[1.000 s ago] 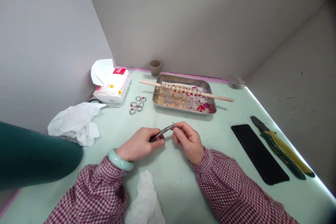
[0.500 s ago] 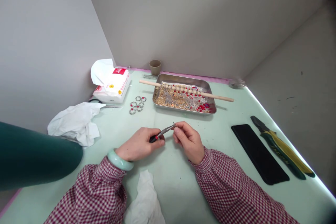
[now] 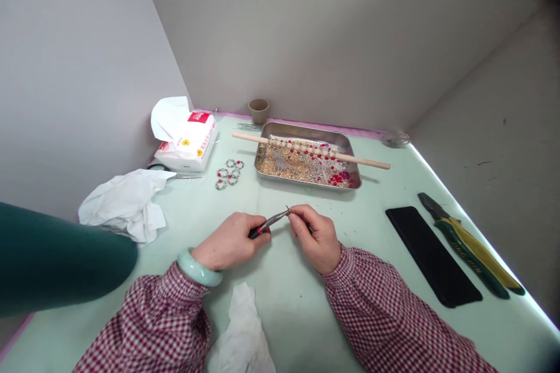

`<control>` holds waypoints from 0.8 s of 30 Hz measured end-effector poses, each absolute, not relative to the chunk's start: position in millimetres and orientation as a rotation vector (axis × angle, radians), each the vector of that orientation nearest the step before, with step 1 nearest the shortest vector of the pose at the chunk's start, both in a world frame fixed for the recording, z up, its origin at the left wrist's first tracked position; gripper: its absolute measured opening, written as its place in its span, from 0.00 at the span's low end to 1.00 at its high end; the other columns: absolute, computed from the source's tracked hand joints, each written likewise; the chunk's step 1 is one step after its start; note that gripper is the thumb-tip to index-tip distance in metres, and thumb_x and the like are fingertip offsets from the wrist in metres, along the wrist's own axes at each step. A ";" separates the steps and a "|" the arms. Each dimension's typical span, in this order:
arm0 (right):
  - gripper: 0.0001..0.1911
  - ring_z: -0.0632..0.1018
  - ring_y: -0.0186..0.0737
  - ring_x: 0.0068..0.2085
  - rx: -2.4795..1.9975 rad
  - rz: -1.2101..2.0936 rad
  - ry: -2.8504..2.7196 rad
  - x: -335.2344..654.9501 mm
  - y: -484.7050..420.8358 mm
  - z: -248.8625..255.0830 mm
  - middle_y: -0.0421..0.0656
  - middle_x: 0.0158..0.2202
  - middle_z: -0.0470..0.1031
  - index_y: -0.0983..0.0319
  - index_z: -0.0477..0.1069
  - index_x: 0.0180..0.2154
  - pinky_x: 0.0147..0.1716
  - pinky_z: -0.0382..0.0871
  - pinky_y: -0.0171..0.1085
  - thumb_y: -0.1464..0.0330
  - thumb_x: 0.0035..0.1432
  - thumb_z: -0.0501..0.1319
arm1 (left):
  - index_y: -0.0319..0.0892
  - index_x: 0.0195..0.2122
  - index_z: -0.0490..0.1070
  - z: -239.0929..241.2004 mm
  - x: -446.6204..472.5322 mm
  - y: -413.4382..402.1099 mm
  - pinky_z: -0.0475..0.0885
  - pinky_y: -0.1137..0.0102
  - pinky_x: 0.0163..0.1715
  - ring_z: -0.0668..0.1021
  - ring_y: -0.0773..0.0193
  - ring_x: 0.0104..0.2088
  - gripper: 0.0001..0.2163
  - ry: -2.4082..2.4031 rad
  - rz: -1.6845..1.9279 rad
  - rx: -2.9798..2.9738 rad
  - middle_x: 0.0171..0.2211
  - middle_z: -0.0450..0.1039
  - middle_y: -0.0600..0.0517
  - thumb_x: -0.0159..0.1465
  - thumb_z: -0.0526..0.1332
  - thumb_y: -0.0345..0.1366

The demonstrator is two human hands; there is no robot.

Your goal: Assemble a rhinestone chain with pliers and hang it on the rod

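My left hand [image 3: 234, 240], with a pale green bangle [image 3: 199, 270] at the wrist, is closed around small pliers [image 3: 272, 221] with a dark handle and a red spot. Their slim metal jaws point up and right to the fingertips of my right hand [image 3: 315, 238]. Thumb and forefinger of that hand are pinched together at the jaw tips, on a tiny dark piece too small to name. Beyond my hands lie several small beaded rings [image 3: 229, 173] with red beads. A metal tray [image 3: 306, 185] of gold, clear and red beads stands behind, with a wooden stick [image 3: 367, 161] across it.
A tissue pack [image 3: 186, 140], crumpled tissues [image 3: 125, 204] and a dark green cylinder [image 3: 61, 259] are at left. Another tissue [image 3: 244, 332] lies near my left sleeve. A small cup [image 3: 259, 111] stands at the back. At right are a black flat case [image 3: 433, 256] and large green-yellow pliers [image 3: 470, 250].
The pliers and both hands have shifted very slightly, the jaw tips a little to the left and down. A dark spot now shows between the fingers of my right hand.
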State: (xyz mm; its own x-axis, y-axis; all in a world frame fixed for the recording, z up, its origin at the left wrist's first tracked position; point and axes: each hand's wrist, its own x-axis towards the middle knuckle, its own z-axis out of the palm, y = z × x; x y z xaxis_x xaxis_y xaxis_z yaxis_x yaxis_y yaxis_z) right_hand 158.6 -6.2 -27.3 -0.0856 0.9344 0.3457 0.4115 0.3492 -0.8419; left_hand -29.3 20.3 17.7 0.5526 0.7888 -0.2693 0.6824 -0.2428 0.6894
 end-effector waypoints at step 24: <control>0.10 0.63 0.31 0.20 -1.320 1.072 -1.448 152.4 2.5 -30.3 0.35 0.17 0.62 0.63 0.67 0.33 0.22 0.58 0.31 0.64 0.60 0.53 | 0.42 0.22 0.62 20.9 -22.2 15.5 0.52 0.71 0.23 0.65 0.66 0.22 0.09 1.439 0.125 2.102 0.20 0.65 0.54 0.57 0.52 0.39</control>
